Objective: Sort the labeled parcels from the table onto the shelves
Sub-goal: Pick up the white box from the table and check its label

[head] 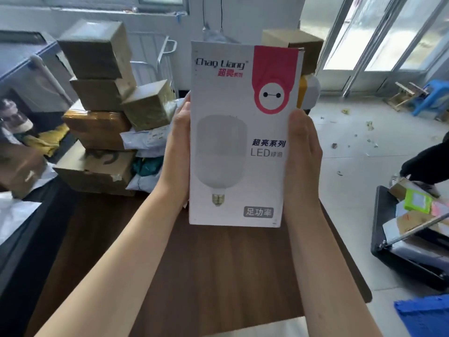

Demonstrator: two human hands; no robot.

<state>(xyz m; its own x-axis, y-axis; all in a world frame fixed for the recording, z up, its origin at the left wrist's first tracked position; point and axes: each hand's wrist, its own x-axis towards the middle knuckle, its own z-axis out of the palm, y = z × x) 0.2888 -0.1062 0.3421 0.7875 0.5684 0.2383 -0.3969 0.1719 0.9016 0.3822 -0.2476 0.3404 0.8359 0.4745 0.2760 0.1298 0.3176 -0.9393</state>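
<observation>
I hold a tall white LED bulb box [243, 132] upright in front of me, above the brown table [218, 276]. It shows a printed bulb picture and a pink cartoon panel at its upper right. My left hand [178, 147] grips its left edge and my right hand [303, 152] grips its right edge. A stack of brown cardboard parcels [97, 110] wrapped in tape stands on the table at the left, with white mailer bags [145, 139] tucked beside it. No shelves are in view.
Another cardboard box [308, 45] and a yellow-and-white object [308, 91] sit behind the held box. A black cart [408, 239] with mixed parcels stands on the floor at the right, beside a person in dark clothes [427, 164]. A blue crate [425, 314] is at the lower right.
</observation>
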